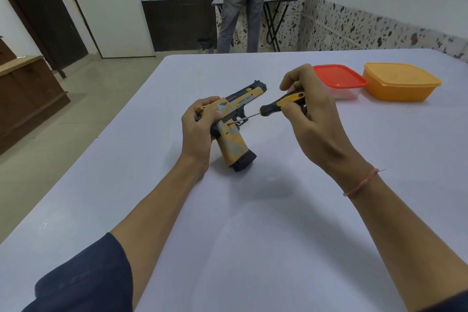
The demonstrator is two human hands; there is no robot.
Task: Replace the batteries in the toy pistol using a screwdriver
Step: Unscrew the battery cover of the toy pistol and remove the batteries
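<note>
A brown cabinet (27, 88) stands left of your white table (228, 235). Your left hand (197, 132) clamps the toy pistol (233, 129), butt on the table. Your right hand (311, 114) grips the screwdriver (281, 104), tip at the grip. Beyond those fingers: red-lidded container (339, 81), orange container (401, 81).

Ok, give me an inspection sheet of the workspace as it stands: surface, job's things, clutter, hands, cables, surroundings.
Surface: table under a plain pale cloth, mostly bare.
Job's things: toy pistol standing on its grip base; screwdriver tip set at a screw on the grip's side. No batteries seen.
Clutter: red-lidded box and orange box at the far right, both closed.
Hands: left hand grips the pistol's rear; right hand holds the screwdriver handle.
Cables: nothing seen.
Surroundings: a person standing at a folding table by the far wall; door to the left.
</note>
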